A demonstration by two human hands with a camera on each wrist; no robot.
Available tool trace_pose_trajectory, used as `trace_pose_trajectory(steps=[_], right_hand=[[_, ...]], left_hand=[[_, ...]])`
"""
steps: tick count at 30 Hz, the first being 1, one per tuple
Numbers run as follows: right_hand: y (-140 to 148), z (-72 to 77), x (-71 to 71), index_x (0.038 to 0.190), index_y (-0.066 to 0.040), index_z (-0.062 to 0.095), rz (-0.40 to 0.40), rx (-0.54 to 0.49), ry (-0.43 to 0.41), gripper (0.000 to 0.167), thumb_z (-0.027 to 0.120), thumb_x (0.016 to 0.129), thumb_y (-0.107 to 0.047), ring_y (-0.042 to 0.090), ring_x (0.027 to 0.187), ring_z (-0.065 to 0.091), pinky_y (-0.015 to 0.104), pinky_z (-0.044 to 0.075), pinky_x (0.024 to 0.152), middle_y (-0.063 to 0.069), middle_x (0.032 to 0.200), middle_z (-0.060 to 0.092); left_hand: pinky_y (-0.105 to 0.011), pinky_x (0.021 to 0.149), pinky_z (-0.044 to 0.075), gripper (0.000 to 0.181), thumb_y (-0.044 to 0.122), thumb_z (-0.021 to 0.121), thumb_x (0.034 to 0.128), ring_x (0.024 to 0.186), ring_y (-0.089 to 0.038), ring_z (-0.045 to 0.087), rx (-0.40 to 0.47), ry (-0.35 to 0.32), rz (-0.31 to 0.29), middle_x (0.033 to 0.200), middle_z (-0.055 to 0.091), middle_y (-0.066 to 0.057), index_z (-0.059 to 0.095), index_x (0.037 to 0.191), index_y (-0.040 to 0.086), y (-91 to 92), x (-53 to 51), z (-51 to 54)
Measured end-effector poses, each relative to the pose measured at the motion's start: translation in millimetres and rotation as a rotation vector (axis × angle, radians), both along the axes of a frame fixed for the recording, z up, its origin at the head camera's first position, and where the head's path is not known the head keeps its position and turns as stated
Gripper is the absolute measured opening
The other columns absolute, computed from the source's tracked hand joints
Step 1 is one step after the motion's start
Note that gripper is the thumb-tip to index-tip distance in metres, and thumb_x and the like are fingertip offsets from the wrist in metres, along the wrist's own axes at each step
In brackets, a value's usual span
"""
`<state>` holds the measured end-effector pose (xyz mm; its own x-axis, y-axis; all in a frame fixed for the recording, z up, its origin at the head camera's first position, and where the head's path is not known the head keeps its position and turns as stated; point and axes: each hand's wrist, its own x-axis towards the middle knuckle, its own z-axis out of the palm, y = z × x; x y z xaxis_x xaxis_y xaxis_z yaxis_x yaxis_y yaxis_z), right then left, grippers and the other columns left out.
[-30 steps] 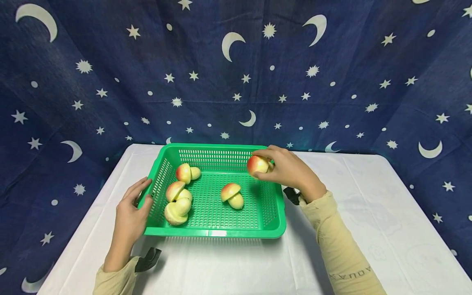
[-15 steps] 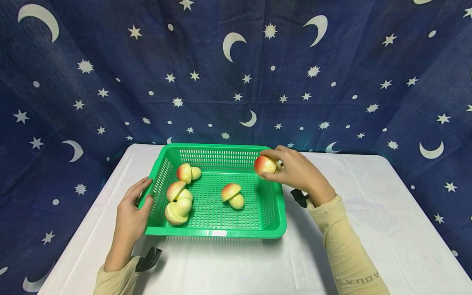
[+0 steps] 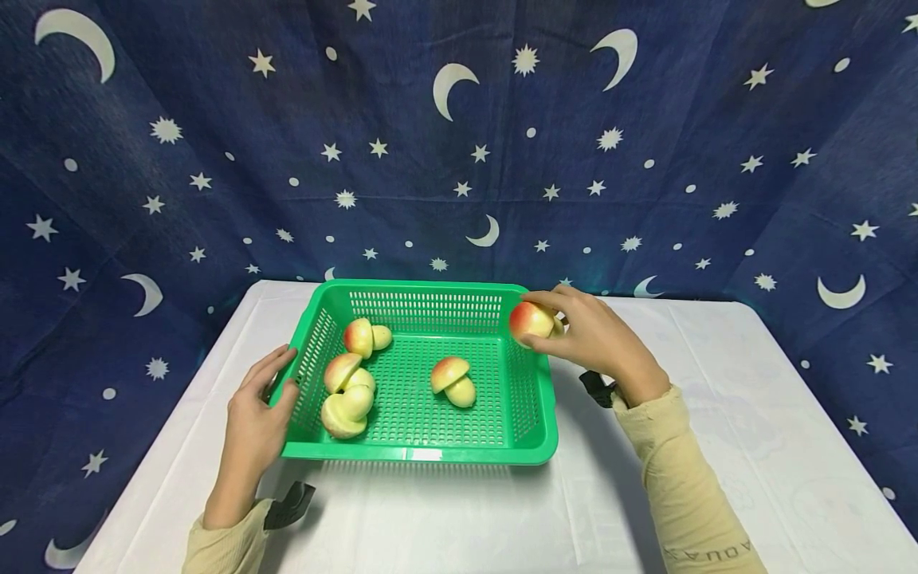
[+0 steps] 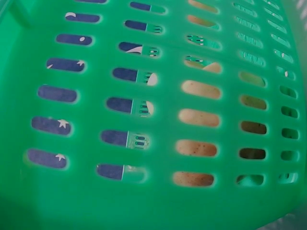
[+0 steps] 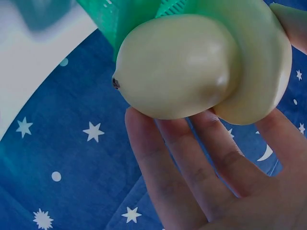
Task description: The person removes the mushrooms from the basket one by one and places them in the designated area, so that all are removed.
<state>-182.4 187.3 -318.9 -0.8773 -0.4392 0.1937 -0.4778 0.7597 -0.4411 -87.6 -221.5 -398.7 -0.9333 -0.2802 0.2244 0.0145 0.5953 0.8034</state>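
Above the right rim of a green plastic basket (image 3: pixel 419 454), my right hand (image 3: pixel 591 339) grips a toy mushroom (image 3: pixel 531 320) with a red and yellow cap. In the right wrist view, the pale stem of that mushroom (image 5: pixel 177 67) faces the camera, with fingers (image 5: pixel 192 167) beneath it. At the basket's left rim rests my left hand (image 3: pixel 258 410), thumb inside the edge and fingers along it. Inside the basket, one mushroom (image 3: pixel 453 381) lies right of centre. Three others, a back one (image 3: pixel 366 337), a middle one (image 3: pixel 347 373) and a front one (image 3: pixel 347 412), lie along the left side.
A white cloth covers the table (image 3: pixel 717 446). Behind it hangs a dark blue curtain (image 3: pixel 402 119) with moons and stars. The slotted basket wall (image 4: pixel 158 124) fills the left wrist view, with mushroom parts showing through its slots.
My right hand has moved to the right with the mushroom, from over the basket's inside to over its right rim. The left hand and the basket have stayed in place.
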Motion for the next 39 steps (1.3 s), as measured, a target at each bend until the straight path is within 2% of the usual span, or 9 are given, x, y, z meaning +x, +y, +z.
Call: trace_pose_trajectory(steps=[9,17,28,31,36,39], right_hand=[[11,-5.9,-0.9,0.134,-0.014,0.063,-0.030,0.007,-0.001,0.059,0.079,0.081,-0.033,0.020,0.080,0.058,0.035,0.050,0.070,0.004,0.102,0.062],[20,-11.5,1.0,0.133,-0.017,0.064,-0.047,-0.068,-0.029,0.054,0.078,0.084,-0.034,0.023,0.086,0.064,0.040,0.056,0.076,0.004,0.102,0.062],[39,-14.1,4.4,0.133,-0.014,0.063,-0.098,-0.073,-0.046,0.053,0.077,0.085,-0.031,0.028,0.093,0.066,0.045,0.055,0.082,0.006,0.104,0.062],[45,-17.1,4.5,0.133,-0.013,0.063,-0.106,-0.081,-0.035,0.054,0.077,0.085,-0.032,0.028,0.094,0.066,0.047,0.056,0.083,0.007,0.107,0.062],[56,-24.0,3.7,0.134,-0.009,0.062,-0.106,-0.081,-0.009,0.056,0.078,0.084,-0.029,0.026,0.095,0.066,0.046,0.056,0.083,0.008,0.114,0.065],[63,-28.2,3.6,0.132,-0.007,0.063,-0.106,-0.067,0.008,0.055,0.079,0.084,-0.028,0.024,0.095,0.064,0.044,0.056,0.082,0.009,0.115,0.066]], left_hand=[[-0.003,0.099,0.032,0.043,0.005,0.050,0.0970,0.139,-0.024,0.044,0.003,0.003,0.000,0.148,0.051,-0.003,0.058,0.140,0.008,-0.1,-0.2,-1.0],[-0.005,0.101,0.032,0.044,0.006,0.050,0.0972,0.140,-0.025,0.044,-0.003,-0.006,0.000,0.148,0.050,-0.003,0.057,0.140,0.009,0.1,0.1,-0.7],[-0.004,0.100,0.032,0.044,0.005,0.050,0.0969,0.139,-0.024,0.044,-0.001,0.001,0.003,0.148,0.050,-0.002,0.058,0.140,0.009,-0.1,-0.5,-1.2],[-0.009,0.105,0.035,0.044,0.006,0.050,0.0972,0.140,-0.024,0.043,0.000,-0.002,0.004,0.148,0.050,-0.002,0.058,0.140,0.010,0.0,-0.2,-0.7],[-0.026,0.112,0.038,0.044,0.008,0.049,0.0978,0.140,-0.025,0.042,0.003,-0.012,0.003,0.149,0.049,-0.003,0.057,0.141,0.010,0.1,0.0,0.2],[-0.023,0.112,0.037,0.044,0.008,0.049,0.0978,0.141,-0.025,0.042,0.004,-0.013,0.000,0.149,0.049,-0.004,0.057,0.141,0.010,0.1,0.0,0.2]])
